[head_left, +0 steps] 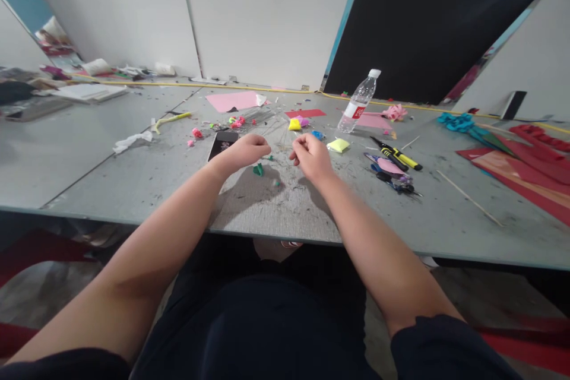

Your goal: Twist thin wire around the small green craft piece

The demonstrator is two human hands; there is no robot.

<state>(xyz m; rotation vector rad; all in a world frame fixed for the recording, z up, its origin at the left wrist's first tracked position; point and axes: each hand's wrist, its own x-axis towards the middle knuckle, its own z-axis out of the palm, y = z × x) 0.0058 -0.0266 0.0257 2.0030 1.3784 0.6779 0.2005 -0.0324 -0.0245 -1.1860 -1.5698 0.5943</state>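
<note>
My left hand (246, 151) hovers over the table, its fingers curled and closed; whatever they may hold is hidden. Facing it across a small gap, my right hand (313, 157) is closed too, thumb and fingers pressed together, with nothing I can make out between them. Below and between both hands lie small dark green pieces (258, 170), perhaps clay or paper. A dark-screened phone (222, 143) rests partly behind my left wrist. Just beyond my right hand are a blue lump (317, 135), a yellow packet (294, 124) and a pale yellow-green packet (338, 145).
A clear bottle (358, 101) stands at the back right. Yellow-black pliers (396, 154), scissors (394, 181) and a thin stick (469, 198) lie to the right, red sheets (525, 172) farther out. Pink paper (234, 101) and a bent yellow-green strip (170, 121) lie left of centre.
</note>
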